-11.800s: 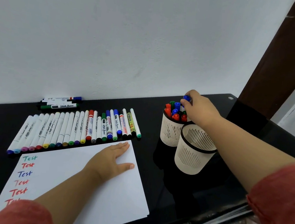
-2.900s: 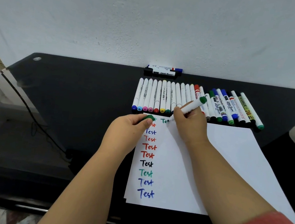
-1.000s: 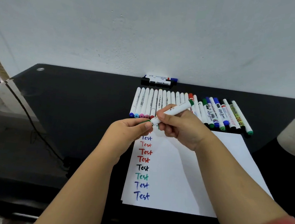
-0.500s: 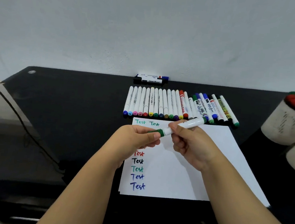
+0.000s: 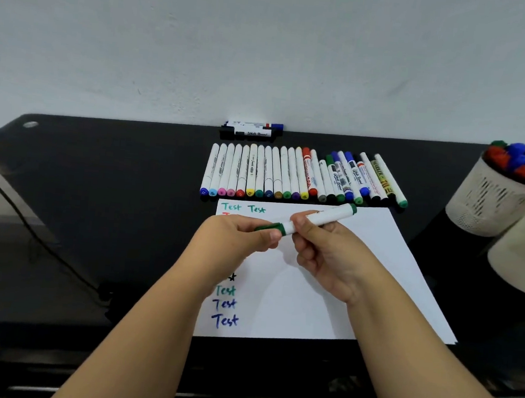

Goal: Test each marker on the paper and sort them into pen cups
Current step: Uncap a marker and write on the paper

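Two hands are seen from the head view above the white paper (image 5: 342, 285) on the black table (image 5: 96, 200). A green marker (image 5: 320, 218) is held by its white barrel in the closed fingers of the right hand (image 5: 329, 255), while its green cap (image 5: 271, 227) is pinched by the left hand (image 5: 234, 247). A row of markers (image 5: 304, 177) is laid just beyond the paper. A filled pen cup (image 5: 493, 200) and a second cup (image 5: 523, 250) are placed at the far right.
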`<state>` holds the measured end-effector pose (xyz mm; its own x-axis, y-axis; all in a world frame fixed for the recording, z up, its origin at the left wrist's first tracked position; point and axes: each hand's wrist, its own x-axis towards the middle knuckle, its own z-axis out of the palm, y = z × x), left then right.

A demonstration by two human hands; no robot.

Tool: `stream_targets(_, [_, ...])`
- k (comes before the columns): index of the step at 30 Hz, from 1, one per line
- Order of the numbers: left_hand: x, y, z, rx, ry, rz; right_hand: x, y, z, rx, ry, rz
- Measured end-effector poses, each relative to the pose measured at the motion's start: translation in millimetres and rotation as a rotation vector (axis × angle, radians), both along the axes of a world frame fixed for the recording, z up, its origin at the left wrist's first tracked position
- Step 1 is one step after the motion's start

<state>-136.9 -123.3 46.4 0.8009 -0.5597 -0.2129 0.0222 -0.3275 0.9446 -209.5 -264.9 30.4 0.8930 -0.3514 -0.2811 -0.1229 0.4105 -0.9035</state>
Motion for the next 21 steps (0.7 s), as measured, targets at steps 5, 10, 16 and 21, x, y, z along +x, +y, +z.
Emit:
stream_targets(5, [-0.6,-1.0,4.7,0.041,-0.074,-0.005,-3.1,-11.5,3.4,-0.013,-0.024,-0.053])
stream_targets(10, [-5.1,4.4,4.2,0.087,-0.124,0.033,-17.5,-28.5,9.2,-0.06,-0.057,-0.234])
stream_targets(16, [-19.9,3.2,2.7,0.112,-0.153,0.001,-37.1,-32.7,14.5,-1.435,0.082,-0.122])
stream_targets(21, [-33.8,-9.6,15.7,0.021,-0.173,-0.036,-45.6,-25.8,19.3,-1.722,-0.035,-0.053])
